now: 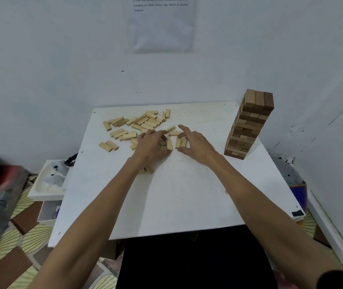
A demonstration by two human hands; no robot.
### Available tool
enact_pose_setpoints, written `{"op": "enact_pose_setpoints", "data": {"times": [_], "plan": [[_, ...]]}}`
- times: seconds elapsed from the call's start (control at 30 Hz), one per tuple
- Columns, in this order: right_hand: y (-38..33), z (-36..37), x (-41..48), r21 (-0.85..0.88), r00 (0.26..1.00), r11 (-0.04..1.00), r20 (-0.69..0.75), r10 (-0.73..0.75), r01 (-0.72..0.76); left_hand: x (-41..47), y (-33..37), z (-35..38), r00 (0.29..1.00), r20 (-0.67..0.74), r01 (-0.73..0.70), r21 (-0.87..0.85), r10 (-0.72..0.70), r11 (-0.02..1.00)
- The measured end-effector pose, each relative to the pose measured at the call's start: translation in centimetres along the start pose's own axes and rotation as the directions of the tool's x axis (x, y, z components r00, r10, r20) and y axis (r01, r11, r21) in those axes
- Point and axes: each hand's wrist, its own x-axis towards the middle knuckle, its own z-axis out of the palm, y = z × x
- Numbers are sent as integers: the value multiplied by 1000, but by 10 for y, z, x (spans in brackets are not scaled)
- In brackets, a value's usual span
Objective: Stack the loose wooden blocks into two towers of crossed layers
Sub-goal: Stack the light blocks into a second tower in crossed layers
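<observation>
Your left hand [151,146] curls round some of the loose blocks [145,122] scattered across the far left of the table [187,195]. Your right hand [197,146] spreads open just beside. A finished tower [247,126] stands on the right.

A white counter [187,195], speckled with small marks, fills a corner of the room. Loose pale blocks [137,124] lie scattered flat over its far left part, many touching or overlapping. A tower [249,126] of darker crossed layers stands near the far right edge, well apart from them. A small cluster of blocks [180,142] lies near the middle. A black patch [297,213] marks the near right corner.
</observation>
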Motion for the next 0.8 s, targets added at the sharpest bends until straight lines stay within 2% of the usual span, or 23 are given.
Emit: {"op": "enact_pose_setpoints", "data": {"times": [0.23,0.4,0.5,0.63,0.8], "plan": [[4,4,-5,105,999,994,4,42,-42,-9,-6,5,997,-23,-67,-2,67,998],[-4,3,-9,125,996,988,-15,91,-88,-7,-8,2,997,23,-75,22,74,997],[-12,1,-26,126,993,986,-30,112,-107,-13,-2,-2,995,-8,-96,18,96,995],[-26,3,-69,138,995,986,-26,97,-93,-51,14,-13,989,-84,-126,-14,124,992],[-39,14,-126,138,998,989,29,49,-53,-112,18,-14,985,-42,-166,-9,166,986]]}}
